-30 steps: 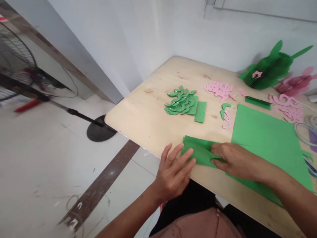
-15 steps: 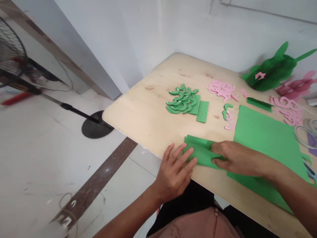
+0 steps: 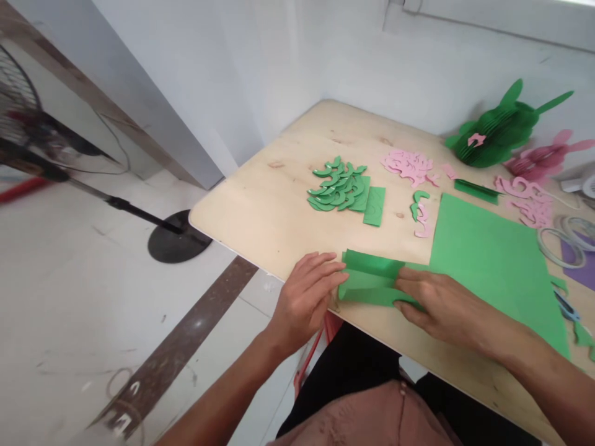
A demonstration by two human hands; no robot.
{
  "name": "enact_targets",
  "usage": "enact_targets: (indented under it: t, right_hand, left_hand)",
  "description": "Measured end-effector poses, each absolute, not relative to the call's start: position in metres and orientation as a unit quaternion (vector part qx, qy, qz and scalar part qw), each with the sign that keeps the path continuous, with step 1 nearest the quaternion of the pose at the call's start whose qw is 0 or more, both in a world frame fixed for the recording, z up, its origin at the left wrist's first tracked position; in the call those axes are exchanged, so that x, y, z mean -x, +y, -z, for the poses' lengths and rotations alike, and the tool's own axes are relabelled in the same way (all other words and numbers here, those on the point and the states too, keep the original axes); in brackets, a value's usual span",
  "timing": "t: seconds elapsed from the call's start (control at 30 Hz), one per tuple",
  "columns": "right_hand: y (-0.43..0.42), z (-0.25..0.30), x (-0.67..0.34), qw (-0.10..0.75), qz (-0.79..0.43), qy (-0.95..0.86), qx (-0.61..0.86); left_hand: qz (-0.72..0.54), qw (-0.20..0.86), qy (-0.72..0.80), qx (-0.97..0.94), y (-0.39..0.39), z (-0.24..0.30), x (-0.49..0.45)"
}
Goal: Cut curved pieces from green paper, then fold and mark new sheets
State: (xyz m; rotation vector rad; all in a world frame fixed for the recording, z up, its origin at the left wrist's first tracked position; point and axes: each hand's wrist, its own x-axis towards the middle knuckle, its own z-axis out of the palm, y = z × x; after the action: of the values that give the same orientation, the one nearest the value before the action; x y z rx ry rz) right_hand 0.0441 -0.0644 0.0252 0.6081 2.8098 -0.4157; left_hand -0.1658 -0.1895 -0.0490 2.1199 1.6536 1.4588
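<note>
Fan [image 3: 16, 99] blurred and cropped at the left edge, one end of the folded paper [image 3: 369, 282] hidden behind the right hand [image 3: 430, 303], green sheet [image 3: 493, 254] partly covered by the forearm [image 3: 525, 350], purple paper [image 3: 579, 272] cropped at the right edge, marks on the small card [image 3: 374, 207] unclear.

Folded green paper [image 3: 372, 296] on wooden table [image 3: 260, 214] — left hand [image 3: 305, 294] at one end, right hand [image 3: 432, 303] pinching it, green cutouts [image 3: 339, 191] beyond

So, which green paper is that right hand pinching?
The creased green strip between the left hand and the right hand. The large green sheet lies flat to its right; the small green rectangle and dark folded strip lie farther back.
</note>
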Motion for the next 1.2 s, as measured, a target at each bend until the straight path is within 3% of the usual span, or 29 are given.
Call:
enact_targets:
  t: [0.37,0.93,1.2]
  right_hand:
    - [-0.078,-0.025,-0.052,0.058,0.128,0.971,-0.195]
    - [-0.081,-0.02,-0.051,0.111,0.096,0.965,-0.215]
    - [-0.094,-0.019,-0.062,0.056,0.051,0.982,-0.173]
  left_hand:
    - [-0.279,0.011,0.554,-0.784,-0.192,0.052,0.17]
    - [-0.271,0.014,0.555,-0.786,-0.188,0.059,0.171]
    - [-0.281,0.0,0.542,-0.792,-0.188,0.059,0.172]
